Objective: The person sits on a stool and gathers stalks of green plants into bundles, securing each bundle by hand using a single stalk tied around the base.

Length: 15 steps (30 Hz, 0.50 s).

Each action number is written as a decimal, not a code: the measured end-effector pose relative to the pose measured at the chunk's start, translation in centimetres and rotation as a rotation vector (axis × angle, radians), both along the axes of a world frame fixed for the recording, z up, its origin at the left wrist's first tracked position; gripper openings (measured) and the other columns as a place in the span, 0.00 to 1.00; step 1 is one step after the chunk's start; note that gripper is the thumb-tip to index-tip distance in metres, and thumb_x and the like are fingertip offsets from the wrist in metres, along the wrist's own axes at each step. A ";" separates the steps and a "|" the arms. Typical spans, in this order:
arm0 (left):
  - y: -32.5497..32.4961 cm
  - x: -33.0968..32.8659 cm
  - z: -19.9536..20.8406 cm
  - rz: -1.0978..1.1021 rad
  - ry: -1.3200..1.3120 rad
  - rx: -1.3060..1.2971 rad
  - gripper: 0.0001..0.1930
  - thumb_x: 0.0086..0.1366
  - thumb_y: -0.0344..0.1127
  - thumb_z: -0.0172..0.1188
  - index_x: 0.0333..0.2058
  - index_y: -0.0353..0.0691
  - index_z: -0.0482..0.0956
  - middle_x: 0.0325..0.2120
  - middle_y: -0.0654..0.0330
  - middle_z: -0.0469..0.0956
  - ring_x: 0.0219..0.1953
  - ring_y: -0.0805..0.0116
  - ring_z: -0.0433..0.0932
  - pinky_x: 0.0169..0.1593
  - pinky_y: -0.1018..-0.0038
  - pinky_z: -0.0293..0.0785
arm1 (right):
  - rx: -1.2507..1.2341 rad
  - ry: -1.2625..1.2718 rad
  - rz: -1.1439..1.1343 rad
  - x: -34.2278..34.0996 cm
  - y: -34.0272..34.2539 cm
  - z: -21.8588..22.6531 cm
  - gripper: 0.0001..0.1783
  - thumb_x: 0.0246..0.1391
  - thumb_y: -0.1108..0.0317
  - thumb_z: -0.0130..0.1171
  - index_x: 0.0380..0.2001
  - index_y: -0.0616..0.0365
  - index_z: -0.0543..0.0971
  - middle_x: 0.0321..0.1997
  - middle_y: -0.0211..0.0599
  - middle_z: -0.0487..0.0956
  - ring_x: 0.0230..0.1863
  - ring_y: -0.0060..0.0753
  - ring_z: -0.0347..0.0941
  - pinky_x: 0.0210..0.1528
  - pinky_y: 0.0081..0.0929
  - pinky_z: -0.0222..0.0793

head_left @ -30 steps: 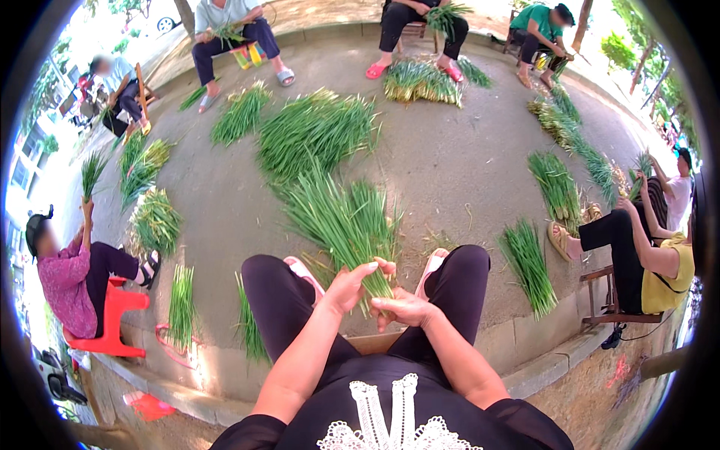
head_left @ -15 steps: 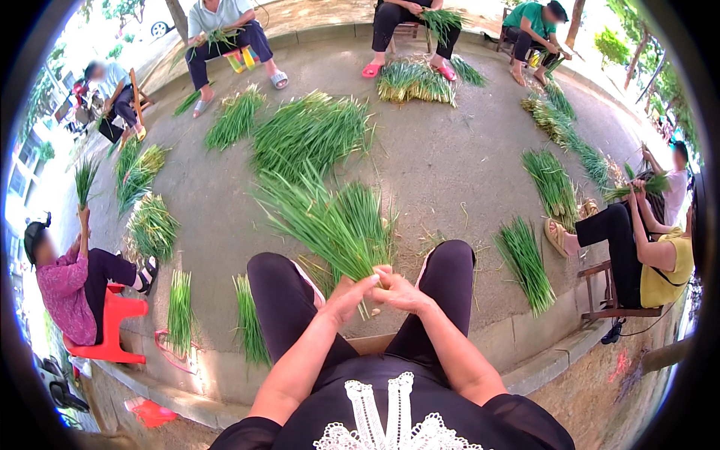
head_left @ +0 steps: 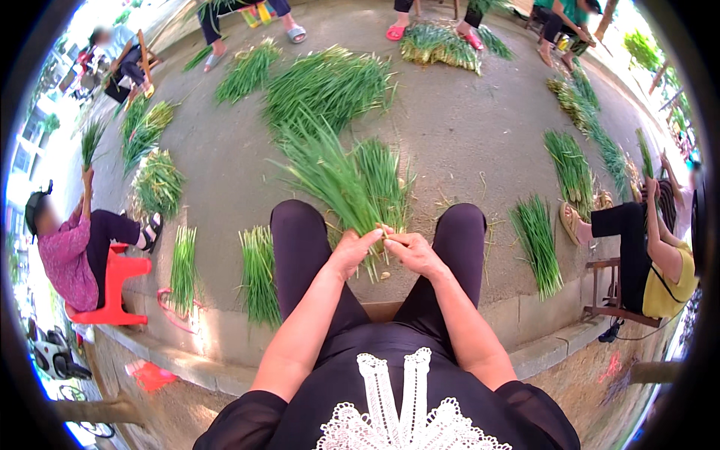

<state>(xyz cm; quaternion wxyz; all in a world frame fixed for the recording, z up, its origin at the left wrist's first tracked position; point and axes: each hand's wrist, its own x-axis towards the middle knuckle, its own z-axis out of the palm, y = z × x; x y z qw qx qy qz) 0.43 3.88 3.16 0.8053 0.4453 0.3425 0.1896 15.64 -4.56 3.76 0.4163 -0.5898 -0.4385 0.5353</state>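
Grey outdoor pavement (head_left: 465, 135) is ringed by seated people (head_left: 67, 259). Green stalk bundle (head_left: 330, 176) is grasped near its base by the left hand (head_left: 350, 253); its stem side is pinched by the right hand (head_left: 414, 253), above the pavement, inward of its near edge. Likely light, floppy at the leaf tips, easily bruised, slippery if damp; best held low, at the firmer stems. Left fingers are partly hidden by stalks; how many stems are pinched can't be made out. Farthest people are cut off at the top.
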 end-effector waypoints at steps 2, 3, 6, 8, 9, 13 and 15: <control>-0.2 0.2 -0.7 0.027 0.008 0.011 0.10 0.62 0.34 0.50 0.39 0.37 0.75 0.35 0.62 0.76 0.36 0.74 0.73 0.35 0.77 0.70 | -0.101 -0.038 -0.014 0.2 0.0 0.3 0.14 0.54 0.61 0.53 0.40 0.55 0.78 0.23 0.20 0.73 0.21 0.11 0.61 0.22 0.14 0.59; -0.2 0.4 -0.7 0.023 0.016 0.100 0.10 0.62 0.34 0.50 0.38 0.37 0.74 0.34 0.61 0.76 0.36 0.73 0.74 0.36 0.75 0.71 | -0.159 0.093 -0.028 0.4 0.0 0.4 0.12 0.54 0.61 0.54 0.36 0.56 0.79 0.21 0.21 0.71 0.20 0.12 0.63 0.21 0.13 0.59; -0.1 0.1 -0.1 0.056 0.014 -0.092 0.10 0.63 0.35 0.49 0.38 0.37 0.73 0.34 0.60 0.76 0.37 0.71 0.75 0.36 0.74 0.72 | -0.172 0.605 -0.239 1.0 0.2 1.3 0.11 0.54 0.61 0.53 0.32 0.58 0.77 0.19 0.22 0.71 0.19 0.13 0.63 0.20 0.16 0.59; 0.0 0.0 0.7 0.049 0.020 -0.134 0.11 0.64 0.35 0.47 0.43 0.37 0.69 0.35 0.58 0.75 0.36 0.69 0.75 0.36 0.73 0.72 | 0.004 0.944 -0.364 1.8 0.4 1.6 0.08 0.57 0.64 0.49 0.27 0.55 0.73 0.22 0.24 0.72 0.21 0.18 0.67 0.22 0.18 0.61; 0.0 -0.1 0.9 0.043 0.011 -0.148 0.12 0.64 0.35 0.47 0.44 0.37 0.68 0.35 0.58 0.75 0.35 0.69 0.75 0.35 0.73 0.72 | 0.075 1.028 -0.393 2.2 0.2 1.8 0.06 0.57 0.65 0.49 0.32 0.54 0.71 0.24 0.26 0.73 0.23 0.18 0.68 0.22 0.19 0.62; 0.3 -0.7 0.9 0.002 -0.169 -0.228 0.15 0.64 0.37 0.48 0.47 0.37 0.66 0.35 0.60 0.74 0.34 0.70 0.73 0.36 0.72 0.72 | 0.152 1.096 -0.438 2.9 -0.1 2.2 0.06 0.55 0.71 0.48 0.37 0.54 0.71 0.27 0.28 0.74 0.25 0.21 0.70 0.24 0.22 0.64; 0.3 -0.7 1.1 -0.027 -0.216 -0.254 0.15 0.64 0.37 0.48 0.47 0.37 0.66 0.34 0.60 0.74 0.33 0.71 0.73 0.37 0.73 0.72 | 0.036 1.000 -0.372 3.0 -0.6 1.9 0.07 0.53 0.73 0.50 0.37 0.53 0.71 0.28 0.28 0.75 0.25 0.22 0.71 0.25 0.22 0.64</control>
